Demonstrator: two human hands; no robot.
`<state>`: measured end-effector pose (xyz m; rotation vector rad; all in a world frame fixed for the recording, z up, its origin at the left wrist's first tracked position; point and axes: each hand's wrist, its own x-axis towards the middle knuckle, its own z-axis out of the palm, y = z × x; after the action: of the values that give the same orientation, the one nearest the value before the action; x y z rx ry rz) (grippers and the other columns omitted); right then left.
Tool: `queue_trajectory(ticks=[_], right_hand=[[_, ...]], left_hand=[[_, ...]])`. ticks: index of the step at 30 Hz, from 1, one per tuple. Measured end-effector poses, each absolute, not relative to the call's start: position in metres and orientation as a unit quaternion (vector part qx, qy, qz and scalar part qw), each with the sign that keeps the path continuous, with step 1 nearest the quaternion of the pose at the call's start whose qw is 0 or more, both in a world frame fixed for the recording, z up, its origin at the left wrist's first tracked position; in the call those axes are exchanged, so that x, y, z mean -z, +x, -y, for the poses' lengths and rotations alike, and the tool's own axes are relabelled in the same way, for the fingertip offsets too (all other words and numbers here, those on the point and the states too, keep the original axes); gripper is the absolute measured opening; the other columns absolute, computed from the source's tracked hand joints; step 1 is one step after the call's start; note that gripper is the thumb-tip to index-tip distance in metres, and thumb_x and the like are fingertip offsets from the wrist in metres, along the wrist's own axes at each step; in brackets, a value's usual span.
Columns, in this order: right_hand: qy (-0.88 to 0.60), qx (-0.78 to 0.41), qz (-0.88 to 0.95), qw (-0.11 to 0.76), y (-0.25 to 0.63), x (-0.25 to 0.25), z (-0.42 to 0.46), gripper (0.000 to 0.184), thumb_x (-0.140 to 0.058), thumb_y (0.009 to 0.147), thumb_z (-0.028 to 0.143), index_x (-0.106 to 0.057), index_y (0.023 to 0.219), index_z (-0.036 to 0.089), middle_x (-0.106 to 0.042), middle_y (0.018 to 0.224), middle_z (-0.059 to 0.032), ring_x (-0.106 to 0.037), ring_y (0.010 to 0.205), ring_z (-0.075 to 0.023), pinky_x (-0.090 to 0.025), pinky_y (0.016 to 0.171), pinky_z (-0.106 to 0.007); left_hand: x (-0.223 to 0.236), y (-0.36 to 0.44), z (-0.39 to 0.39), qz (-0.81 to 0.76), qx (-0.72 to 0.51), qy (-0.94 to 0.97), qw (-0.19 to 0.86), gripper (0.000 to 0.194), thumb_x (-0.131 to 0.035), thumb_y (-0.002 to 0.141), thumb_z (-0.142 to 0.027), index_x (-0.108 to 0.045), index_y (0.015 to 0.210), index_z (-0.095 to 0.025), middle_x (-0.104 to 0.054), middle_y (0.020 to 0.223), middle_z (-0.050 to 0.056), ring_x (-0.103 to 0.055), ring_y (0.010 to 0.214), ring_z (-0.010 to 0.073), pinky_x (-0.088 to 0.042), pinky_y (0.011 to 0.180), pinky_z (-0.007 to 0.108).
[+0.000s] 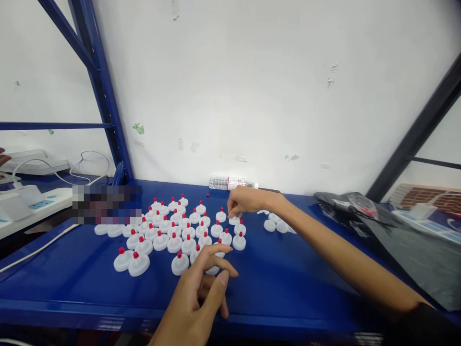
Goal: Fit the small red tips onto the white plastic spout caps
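Note:
Several round white plastic lids [174, 243], each topped with a small red tip, stand in loose rows on the blue table [288, 288]. My right hand [242, 199] reaches to the far side of the rows, fingers pinched at the top of one white lid [234, 220]; its tip is hidden behind them. Over the near rows hovers my left hand [201, 293], fingers loosely curled but apart, holding nothing. It partly covers a few lids. Right of the rows, beyond my right forearm, several white lids without red tips [270, 225] lie in a small pile.
A clear plastic bottle [218, 183] lies against the wall, with a small red piece [208, 195] near it. Black plastic bags [392, 240] cover the right side. At left are a white power strip [39, 205], a cable and a blue rack post [108, 91]. Another person's fingers show far left.

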<state>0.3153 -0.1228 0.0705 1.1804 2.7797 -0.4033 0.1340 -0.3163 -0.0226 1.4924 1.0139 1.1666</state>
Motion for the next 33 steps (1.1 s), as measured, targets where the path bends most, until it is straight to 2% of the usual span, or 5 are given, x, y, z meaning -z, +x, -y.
queue_trajectory(ticks=[11, 16, 21, 26, 33], right_hand=[[0.384, 0.086, -0.919, 0.014, 0.309, -0.067, 0.126, 0.018, -0.071, 0.089, 0.020, -0.080, 0.074, 0.015, -0.073, 0.066, -0.0037, -0.060, 0.060, -0.0137, -0.039, 0.056, -0.027], [0.381, 0.069, -0.922, 0.014, 0.308, -0.067, 0.131, 0.022, -0.071, 0.092, 0.031, -0.082, 0.082, 0.016, -0.077, 0.076, -0.0064, -0.064, 0.065, -0.0157, -0.040, 0.059, -0.028], [0.418, -0.008, -0.908, -0.021, 0.315, -0.073, 0.126, 0.037, -0.055, 0.102, 0.044, -0.081, 0.095, 0.018, -0.078, 0.081, -0.0079, -0.067, 0.070, -0.0190, -0.041, 0.063, -0.030], [0.487, -0.070, -0.870, -0.040, 0.331, -0.064, 0.103, 0.028, -0.065, 0.096, 0.036, -0.077, 0.115, 0.018, -0.078, 0.106, -0.0131, -0.070, 0.095, -0.0273, -0.043, 0.071, -0.031], [0.472, -0.032, -0.881, -0.023, 0.343, -0.045, 0.084, 0.023, -0.074, 0.092, 0.037, -0.078, 0.109, 0.022, -0.078, 0.106, -0.0058, -0.069, 0.096, -0.0220, -0.040, 0.067, -0.027]], left_hand=[[0.024, 0.132, 0.315, -0.410, -0.466, 0.625, 0.473, 0.032, -0.049, 0.102, -0.051, -0.060, 0.122, -0.028, -0.068, 0.096, 0.001, -0.060, 0.054, 0.0085, -0.045, 0.054, 0.023], [0.021, 0.133, 0.316, -0.408, -0.457, 0.628, 0.480, 0.032, -0.048, 0.102, -0.050, -0.060, 0.122, -0.027, -0.067, 0.093, 0.001, -0.060, 0.054, 0.0089, -0.046, 0.055, 0.023], [0.020, 0.134, 0.316, -0.408, -0.461, 0.626, 0.479, 0.035, -0.049, 0.102, -0.052, -0.060, 0.121, -0.025, -0.067, 0.092, 0.002, -0.059, 0.054, 0.0100, -0.048, 0.056, 0.024], [0.022, 0.133, 0.315, -0.400, -0.462, 0.621, 0.491, 0.038, -0.050, 0.101, -0.055, -0.060, 0.120, -0.024, -0.066, 0.091, 0.002, -0.057, 0.052, 0.0095, -0.046, 0.053, 0.024], [0.022, 0.132, 0.315, -0.401, -0.458, 0.622, 0.493, 0.035, -0.050, 0.101, -0.054, -0.060, 0.119, -0.025, -0.066, 0.088, 0.001, -0.057, 0.053, 0.0093, -0.045, 0.054, 0.023]])
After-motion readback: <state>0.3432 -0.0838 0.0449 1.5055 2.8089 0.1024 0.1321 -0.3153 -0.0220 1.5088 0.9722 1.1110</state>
